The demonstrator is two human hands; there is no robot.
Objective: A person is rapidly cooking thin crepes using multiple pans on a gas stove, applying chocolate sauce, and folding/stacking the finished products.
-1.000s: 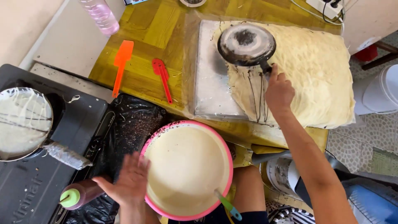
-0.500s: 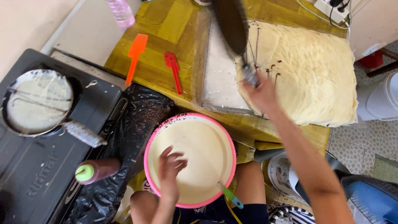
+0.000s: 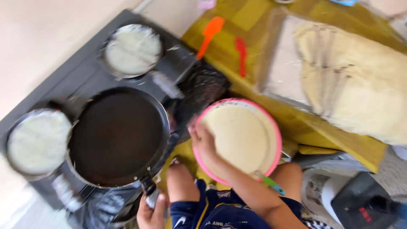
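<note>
A black frying pan [image 3: 116, 135] sits empty over the dark stove [image 3: 85, 72]. My left hand [image 3: 151, 213] is closed round its handle at the bottom edge of the view. A pink bowl [image 3: 277, 144] of pale batter stands between my knees. My right hand [image 3: 202, 142] lies on its left rim with the fingers curled over the edge. A green-handled utensil [image 3: 268, 183] leans in the bowl's near side. The picture is blurred by motion.
Two smaller pans with pale crepes sit on the stove, one at the back [image 3: 132, 50] and one at the left [image 3: 37, 142]. Orange [image 3: 210, 30] and red [image 3: 241, 54] spatulas lie on the yellow table [image 3: 339, 140], beside a pile of cooked crepes [image 3: 364, 89].
The black pan has gone from above the crepe pile on the right down to the stove on the left. The view has swung left with it. A hand stays at the bowl.
</note>
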